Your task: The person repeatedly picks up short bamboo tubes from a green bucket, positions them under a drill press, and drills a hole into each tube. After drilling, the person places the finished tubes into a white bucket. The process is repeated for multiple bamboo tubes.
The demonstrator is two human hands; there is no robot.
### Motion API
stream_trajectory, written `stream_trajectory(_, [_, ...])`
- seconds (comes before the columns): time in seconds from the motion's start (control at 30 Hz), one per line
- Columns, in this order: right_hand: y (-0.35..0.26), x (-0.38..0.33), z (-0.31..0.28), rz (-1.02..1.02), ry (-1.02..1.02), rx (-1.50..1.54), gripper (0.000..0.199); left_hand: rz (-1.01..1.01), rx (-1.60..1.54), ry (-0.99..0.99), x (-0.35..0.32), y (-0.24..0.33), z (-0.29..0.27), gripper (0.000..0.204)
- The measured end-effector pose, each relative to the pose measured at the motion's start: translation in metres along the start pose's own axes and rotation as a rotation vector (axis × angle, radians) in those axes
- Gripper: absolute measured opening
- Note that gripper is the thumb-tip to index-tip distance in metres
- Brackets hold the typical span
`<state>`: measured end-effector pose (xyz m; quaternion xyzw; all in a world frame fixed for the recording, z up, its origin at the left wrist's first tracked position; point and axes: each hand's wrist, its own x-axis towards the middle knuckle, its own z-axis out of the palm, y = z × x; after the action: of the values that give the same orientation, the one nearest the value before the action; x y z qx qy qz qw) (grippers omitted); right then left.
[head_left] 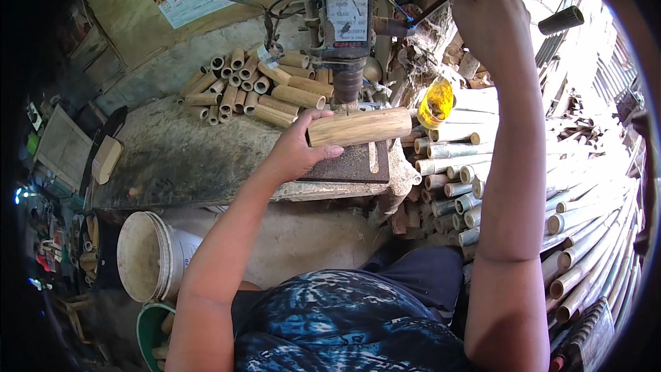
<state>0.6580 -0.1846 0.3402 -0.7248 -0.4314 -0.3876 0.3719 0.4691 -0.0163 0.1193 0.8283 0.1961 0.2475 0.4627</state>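
Observation:
My left hand [297, 148] is closed on the left end of a short bamboo tube [372, 127], its thumb along the near side and fingers over the far side. The tube lies crosswise on the dark slotted metal table [344, 171] of a drill press [346, 24]. Above the tube stands the chuck [348, 86], with the bit down at the tube's upper surface; whether it has gone in, I cannot tell. High at the right, my right hand [487, 14] is closed around the end of a feed lever [435, 9] on the drill press.
Cut bamboo tubes [237, 83] are piled behind on the worn bench [179, 158]. A yellow container [436, 105] stands right of the press, above stacked long bamboo poles [578, 224]. Another lever's black grip [561, 21] juts out at upper right. A white bucket [144, 255] and green bucket [148, 331] stand lower left.

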Motion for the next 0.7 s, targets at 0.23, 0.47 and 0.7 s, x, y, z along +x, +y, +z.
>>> stream_trajectory(0.23, [0.009,0.004,0.004,0.037,-0.037,0.008,0.023,0.108,0.131,0.008,0.014,0.001,0.013,0.072])
stream_trajectory(0.47, [0.022,-0.030,0.009,-0.219,0.145,0.010,0.014,0.141,0.104,-0.002,0.013,0.000,0.012,0.069])
stream_trajectory(0.7, [0.024,-0.086,0.008,-0.196,0.140,-0.005,0.004,0.130,0.121,0.009,0.013,0.002,0.012,0.069])
